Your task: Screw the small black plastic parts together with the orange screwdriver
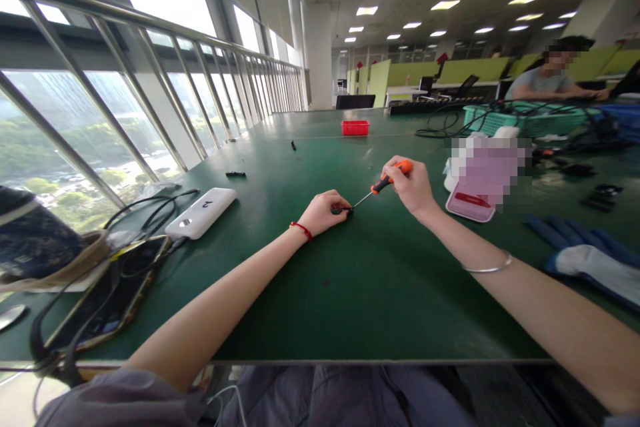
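Observation:
My right hand is closed round the orange and black handle of a screwdriver. Its metal shaft slants down and left, and the tip meets a small dark part on the green table. With fingers pinched together, my left hand holds that part low against the tabletop. The fingers cover most of the part, so its kind cannot be made out. A red cord circles my left wrist, and a silver bangle my right forearm.
Left are a white power bank, a phone and cables. Small black pieces lie further off, before a red box. Right are a pink case, gloves and a green basket. A person sits behind.

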`<state>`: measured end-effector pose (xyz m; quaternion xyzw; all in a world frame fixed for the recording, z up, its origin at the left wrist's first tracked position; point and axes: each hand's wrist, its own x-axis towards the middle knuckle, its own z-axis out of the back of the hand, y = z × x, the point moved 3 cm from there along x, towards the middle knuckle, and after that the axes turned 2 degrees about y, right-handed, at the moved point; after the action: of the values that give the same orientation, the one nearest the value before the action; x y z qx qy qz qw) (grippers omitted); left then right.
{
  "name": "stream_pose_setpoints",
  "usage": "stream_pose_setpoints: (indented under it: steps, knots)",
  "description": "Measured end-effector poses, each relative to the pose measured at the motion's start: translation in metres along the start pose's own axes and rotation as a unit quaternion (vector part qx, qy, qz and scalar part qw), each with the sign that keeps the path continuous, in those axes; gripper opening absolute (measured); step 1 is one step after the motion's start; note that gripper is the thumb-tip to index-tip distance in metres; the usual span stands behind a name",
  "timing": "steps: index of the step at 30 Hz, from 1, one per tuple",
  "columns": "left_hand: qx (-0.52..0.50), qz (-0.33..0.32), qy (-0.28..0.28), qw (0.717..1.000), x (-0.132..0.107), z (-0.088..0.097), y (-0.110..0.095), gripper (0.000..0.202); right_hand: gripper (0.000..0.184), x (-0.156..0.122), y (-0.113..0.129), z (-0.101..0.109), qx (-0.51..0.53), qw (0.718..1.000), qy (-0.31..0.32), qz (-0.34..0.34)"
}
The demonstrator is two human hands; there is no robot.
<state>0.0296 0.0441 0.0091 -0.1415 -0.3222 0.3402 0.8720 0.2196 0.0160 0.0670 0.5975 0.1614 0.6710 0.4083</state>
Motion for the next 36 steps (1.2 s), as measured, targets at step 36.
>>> stream_pose_setpoints:
  steps: [36]
  knots:
    - [-0.001,-0.010,-0.002,1.000,0.001,0.000,0.000,0.014,0.028,-0.002,-0.001,-0.007,0.002,0.999,0.032,-0.012]
